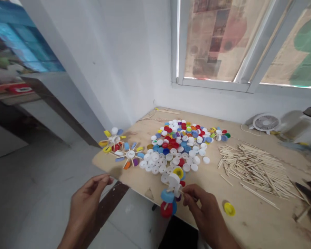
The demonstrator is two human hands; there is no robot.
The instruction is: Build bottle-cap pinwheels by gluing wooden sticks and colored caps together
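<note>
Plywood table by window w/ bottle caps (+ wood sticks).

Glossy multicoloured plastic bottle caps are lying on the matt plywood counter, smooth pale wooden sticks lying at two o'clock.

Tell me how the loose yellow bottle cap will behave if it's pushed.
The yellow plastic bottle cap looks light for its size, being hollow. Lying flat on the wooden board, it would probably slide rather than roll.
</note>
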